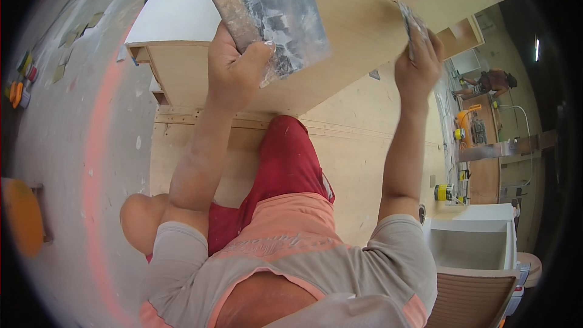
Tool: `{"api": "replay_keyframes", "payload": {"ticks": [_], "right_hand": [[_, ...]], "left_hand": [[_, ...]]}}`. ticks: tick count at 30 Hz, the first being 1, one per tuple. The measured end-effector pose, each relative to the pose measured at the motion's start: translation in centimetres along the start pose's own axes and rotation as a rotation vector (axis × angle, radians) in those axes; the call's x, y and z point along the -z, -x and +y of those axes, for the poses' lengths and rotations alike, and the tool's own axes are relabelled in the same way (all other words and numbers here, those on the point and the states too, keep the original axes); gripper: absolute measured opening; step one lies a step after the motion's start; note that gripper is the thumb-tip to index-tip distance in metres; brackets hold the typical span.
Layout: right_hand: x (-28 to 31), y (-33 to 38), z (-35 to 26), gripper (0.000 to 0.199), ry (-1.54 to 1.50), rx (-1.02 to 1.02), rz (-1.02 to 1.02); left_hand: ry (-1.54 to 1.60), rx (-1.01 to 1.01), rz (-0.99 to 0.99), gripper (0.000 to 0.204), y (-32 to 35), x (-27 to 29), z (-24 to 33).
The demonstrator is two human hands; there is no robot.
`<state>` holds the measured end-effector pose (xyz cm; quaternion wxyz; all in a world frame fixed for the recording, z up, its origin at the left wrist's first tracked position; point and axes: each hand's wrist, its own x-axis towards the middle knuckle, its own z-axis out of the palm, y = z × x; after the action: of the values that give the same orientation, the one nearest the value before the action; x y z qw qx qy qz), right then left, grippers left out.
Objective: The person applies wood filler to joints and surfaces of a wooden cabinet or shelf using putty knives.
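My left hand is closed around the brown handle of a wide scraper, its thumb pressed on the blade. White filler is smeared over the flat metal blade, which is held up in front of a plywood cabinet. Farther right, my raised right hand grips a putty knife seen nearly edge-on, with pale filler on it. That knife is close to the cabinet's right end; whether it touches the wood I cannot tell. The cabinet's white panel shows at the far left.
My knee rests by the cabinet's base on a pale wooden board. At right stand a white open box, a ribbed brown panel and a yellow-and-black tub. Another person works farther off. An orange round seat is at left.
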<state>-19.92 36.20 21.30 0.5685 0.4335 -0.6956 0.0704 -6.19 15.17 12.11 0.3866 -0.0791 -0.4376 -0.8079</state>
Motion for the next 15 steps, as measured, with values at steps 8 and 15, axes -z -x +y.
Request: {"api": "replay_keyframes", "payload": {"ticks": [8,15], "right_hand": [[-2.9,3.0,-1.1,0.039,0.18,-0.028,-0.105],[-0.6,-0.1,1.4,0.033,-0.057,-0.763,-0.136]], "left_hand": [[0.089,0.123,-0.06,0.032,0.1,-0.3,-0.6],[0.328,0.192,-0.064,0.042,0.2,-1.0,-1.5]]}}
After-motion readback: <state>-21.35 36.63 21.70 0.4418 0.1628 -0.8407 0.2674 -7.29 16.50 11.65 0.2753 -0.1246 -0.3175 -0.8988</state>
